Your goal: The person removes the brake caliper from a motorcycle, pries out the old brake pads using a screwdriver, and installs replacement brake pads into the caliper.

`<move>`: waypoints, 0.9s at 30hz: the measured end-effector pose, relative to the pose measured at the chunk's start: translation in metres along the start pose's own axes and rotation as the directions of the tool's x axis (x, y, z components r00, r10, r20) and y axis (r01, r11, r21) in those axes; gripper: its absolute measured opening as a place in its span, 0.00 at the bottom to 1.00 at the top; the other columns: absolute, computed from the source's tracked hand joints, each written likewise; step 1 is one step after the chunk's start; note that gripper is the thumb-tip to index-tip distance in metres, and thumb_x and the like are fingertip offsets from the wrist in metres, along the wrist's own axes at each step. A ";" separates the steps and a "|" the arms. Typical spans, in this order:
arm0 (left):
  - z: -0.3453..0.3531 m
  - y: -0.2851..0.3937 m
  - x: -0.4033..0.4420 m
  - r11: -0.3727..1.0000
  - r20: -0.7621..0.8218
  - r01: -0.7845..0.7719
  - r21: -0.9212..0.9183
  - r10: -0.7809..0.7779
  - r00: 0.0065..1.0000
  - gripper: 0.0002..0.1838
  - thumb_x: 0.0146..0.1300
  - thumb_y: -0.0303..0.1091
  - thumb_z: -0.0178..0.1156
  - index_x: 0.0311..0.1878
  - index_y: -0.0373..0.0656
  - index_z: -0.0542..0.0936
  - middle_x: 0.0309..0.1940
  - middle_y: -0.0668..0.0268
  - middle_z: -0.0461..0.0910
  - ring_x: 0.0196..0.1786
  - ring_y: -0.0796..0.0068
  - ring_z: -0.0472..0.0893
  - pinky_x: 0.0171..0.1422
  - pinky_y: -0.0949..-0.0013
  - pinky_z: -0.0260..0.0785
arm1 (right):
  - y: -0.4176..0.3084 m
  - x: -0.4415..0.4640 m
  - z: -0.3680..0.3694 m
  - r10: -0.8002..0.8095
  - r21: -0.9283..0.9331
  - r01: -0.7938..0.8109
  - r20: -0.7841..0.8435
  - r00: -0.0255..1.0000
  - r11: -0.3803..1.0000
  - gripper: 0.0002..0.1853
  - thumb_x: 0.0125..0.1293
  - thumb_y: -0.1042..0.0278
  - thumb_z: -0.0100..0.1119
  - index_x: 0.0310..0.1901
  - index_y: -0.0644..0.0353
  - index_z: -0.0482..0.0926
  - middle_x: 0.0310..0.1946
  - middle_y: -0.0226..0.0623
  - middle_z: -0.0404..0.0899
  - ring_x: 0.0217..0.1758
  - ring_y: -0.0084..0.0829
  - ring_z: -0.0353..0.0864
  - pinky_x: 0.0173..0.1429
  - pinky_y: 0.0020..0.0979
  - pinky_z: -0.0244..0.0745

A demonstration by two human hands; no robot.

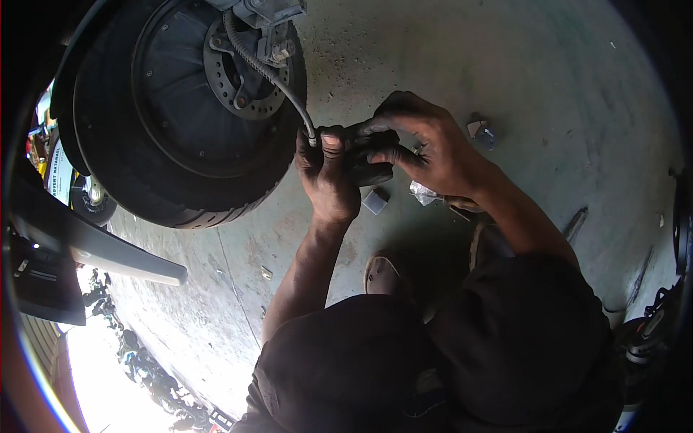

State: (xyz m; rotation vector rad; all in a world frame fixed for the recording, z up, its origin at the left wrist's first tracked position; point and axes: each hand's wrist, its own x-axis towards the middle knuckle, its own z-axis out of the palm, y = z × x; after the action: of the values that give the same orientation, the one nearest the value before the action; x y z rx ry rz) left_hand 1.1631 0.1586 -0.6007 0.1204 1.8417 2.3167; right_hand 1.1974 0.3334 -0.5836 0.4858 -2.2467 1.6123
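left hand [330,180] wrapped round a dark part [372,173], thumb uppermost, fingers closed on it. the part sits in mid-air between both hands, above the floor [505,238], just right of the wheel [173,151]. grey hose [287,90] runs from beside the perforated disc [245,107] down to the left hand. right hand [433,148]: thumb and fingers curled at the part's right end; cannot tell if they pinch it. on the floor below: small grey block [375,202], crumpled clear wrapping [423,193] to its right.
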 end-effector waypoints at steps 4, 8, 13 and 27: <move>0.006 0.008 -0.002 1.000 -0.037 0.016 -0.027 -0.017 0.999 0.18 0.66 0.45 0.61 0.44 0.40 0.70 0.32 0.70 0.73 0.35 0.81 0.73 0.42 0.75 0.68 | -0.002 0.000 0.009 0.018 -0.022 -0.019 -0.021 1.000 1.000 0.11 0.56 0.73 0.67 0.40 0.63 0.78 0.36 0.42 0.78 0.42 0.43 0.77 0.46 0.39 0.74; 0.006 0.005 0.000 1.000 -0.018 -0.009 -0.020 0.009 1.000 0.18 0.66 0.45 0.62 0.43 0.40 0.69 0.32 0.69 0.75 0.36 0.82 0.75 0.42 0.75 0.70 | 0.001 -0.002 0.014 0.032 0.012 -0.031 -0.084 0.996 0.999 0.07 0.57 0.76 0.64 0.37 0.64 0.77 0.35 0.43 0.78 0.40 0.44 0.77 0.45 0.39 0.73; 0.014 0.014 -0.004 0.998 -0.008 0.044 0.038 -0.044 0.999 0.18 0.69 0.48 0.56 0.46 0.41 0.72 0.35 0.67 0.76 0.35 0.78 0.76 0.40 0.73 0.70 | 0.006 -0.004 0.001 0.105 0.047 -0.106 0.018 0.994 0.993 0.10 0.59 0.74 0.64 0.41 0.65 0.76 0.37 0.43 0.77 0.43 0.39 0.78 0.48 0.36 0.73; 0.002 0.017 0.002 0.998 0.497 -0.030 0.062 -0.005 0.868 0.36 0.52 0.20 0.64 0.62 0.45 0.58 0.64 0.59 0.60 0.66 0.63 0.65 0.62 0.56 0.68 | 0.019 -0.027 -0.016 0.363 0.437 -0.322 -0.010 0.932 0.840 0.28 0.54 0.68 0.71 0.56 0.64 0.73 0.52 0.45 0.76 0.55 0.38 0.77 0.53 0.34 0.80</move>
State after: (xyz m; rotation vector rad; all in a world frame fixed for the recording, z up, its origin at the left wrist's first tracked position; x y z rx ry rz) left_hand 1.1598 0.1575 -0.5839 0.6752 1.6457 1.9753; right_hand 1.2134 0.3567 -0.6067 0.0994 -1.9851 2.2835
